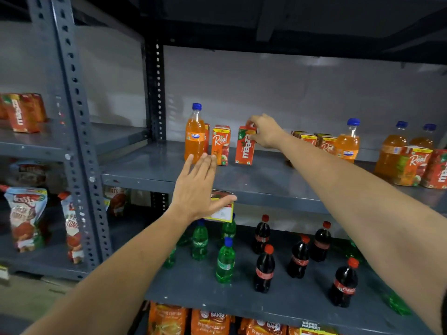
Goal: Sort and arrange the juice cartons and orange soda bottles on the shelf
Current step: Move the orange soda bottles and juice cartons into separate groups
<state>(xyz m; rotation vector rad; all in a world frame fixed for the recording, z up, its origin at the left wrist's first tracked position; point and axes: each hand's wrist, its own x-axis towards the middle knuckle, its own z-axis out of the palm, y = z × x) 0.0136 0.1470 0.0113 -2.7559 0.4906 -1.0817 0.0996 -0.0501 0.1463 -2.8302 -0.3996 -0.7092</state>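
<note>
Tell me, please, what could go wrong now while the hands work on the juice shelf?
The right hand pinches only the top of the Maaza carton; it could tip onto the Real carton beside it. The left hand, open, hovers near the Fanta bottle and might knock it over.

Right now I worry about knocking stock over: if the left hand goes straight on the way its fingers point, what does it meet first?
Probably the Fanta bottle; the left hand's fingertips aim at its base, with the Real carton just beside. Depth is unclear.
</note>
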